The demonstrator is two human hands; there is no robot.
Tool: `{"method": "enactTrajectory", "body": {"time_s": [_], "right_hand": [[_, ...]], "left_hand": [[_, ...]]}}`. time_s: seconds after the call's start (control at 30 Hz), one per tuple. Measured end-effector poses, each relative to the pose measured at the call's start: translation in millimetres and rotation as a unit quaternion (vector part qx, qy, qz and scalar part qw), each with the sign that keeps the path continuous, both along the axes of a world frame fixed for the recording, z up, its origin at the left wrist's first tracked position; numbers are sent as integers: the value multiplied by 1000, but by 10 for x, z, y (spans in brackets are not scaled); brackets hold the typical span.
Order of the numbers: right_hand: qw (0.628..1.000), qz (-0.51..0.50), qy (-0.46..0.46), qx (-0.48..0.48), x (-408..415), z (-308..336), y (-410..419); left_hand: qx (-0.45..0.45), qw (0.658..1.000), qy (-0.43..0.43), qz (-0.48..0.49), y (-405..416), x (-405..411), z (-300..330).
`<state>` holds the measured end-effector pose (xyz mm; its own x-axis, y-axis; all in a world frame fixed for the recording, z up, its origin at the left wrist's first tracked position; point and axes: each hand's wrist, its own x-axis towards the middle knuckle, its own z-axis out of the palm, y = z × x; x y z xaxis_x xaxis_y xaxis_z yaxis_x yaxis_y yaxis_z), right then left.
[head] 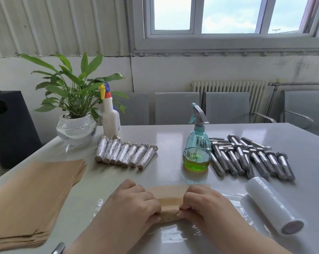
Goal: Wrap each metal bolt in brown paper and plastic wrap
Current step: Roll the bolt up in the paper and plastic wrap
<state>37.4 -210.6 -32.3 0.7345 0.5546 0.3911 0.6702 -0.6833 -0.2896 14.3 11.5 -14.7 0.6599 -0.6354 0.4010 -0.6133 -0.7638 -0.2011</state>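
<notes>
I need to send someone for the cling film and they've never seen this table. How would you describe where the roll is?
Start at the grey table and find the pile of bare bolts on its right. The plastic wrap roll lies just nearer than them: a white cylinder, smooth, not threaded metal.
</notes>
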Motion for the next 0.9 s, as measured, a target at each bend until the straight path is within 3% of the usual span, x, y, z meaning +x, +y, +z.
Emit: {"method": "enactTrajectory", "body": {"time_s": [0.3, 0.7, 0.9], "right_hand": [[999, -12, -20, 27, 14, -38, 5], [999, -16, 30, 34, 58, -62, 5], [997, -14, 62, 32, 65, -25, 11]], "left_hand": [[-57, 998, 34, 11, -8, 23, -53], [-131, 979, 141, 73, -43, 31, -55], [-192, 965, 155, 89, -5, 53, -127]]}}
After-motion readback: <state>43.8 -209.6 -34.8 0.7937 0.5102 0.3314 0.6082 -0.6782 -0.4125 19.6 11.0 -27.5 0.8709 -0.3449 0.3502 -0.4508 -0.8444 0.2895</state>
